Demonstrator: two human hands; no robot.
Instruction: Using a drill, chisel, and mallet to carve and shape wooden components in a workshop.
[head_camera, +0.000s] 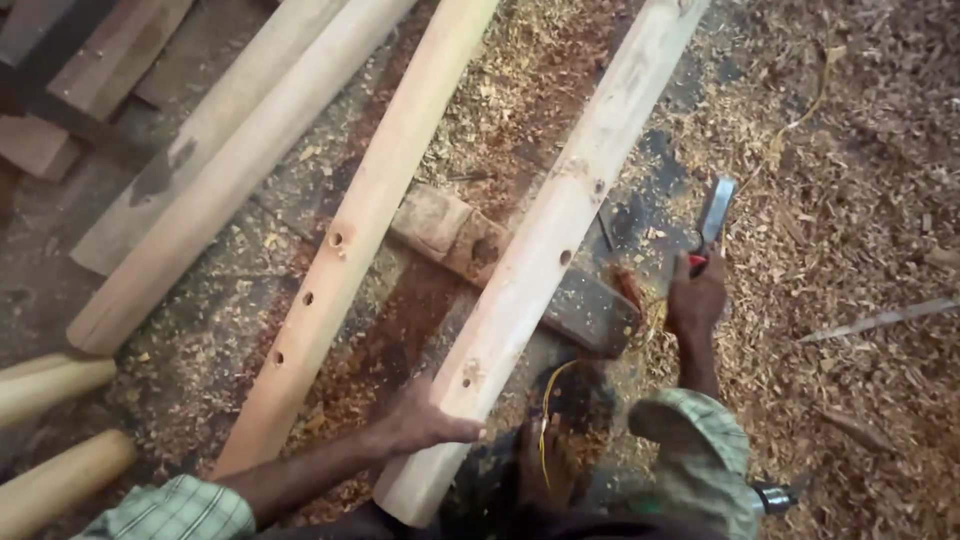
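Left hand (425, 420) steadies pole (545, 250) (right hand (697, 295) grips chisel (714, 215)).

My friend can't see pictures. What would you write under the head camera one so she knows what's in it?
A person's left hand rests on a long round pale wooden pole with drilled holes, while the right hand holds up a chisel with a red handle. More poles lie alongside on a floor covered in wood shavings.
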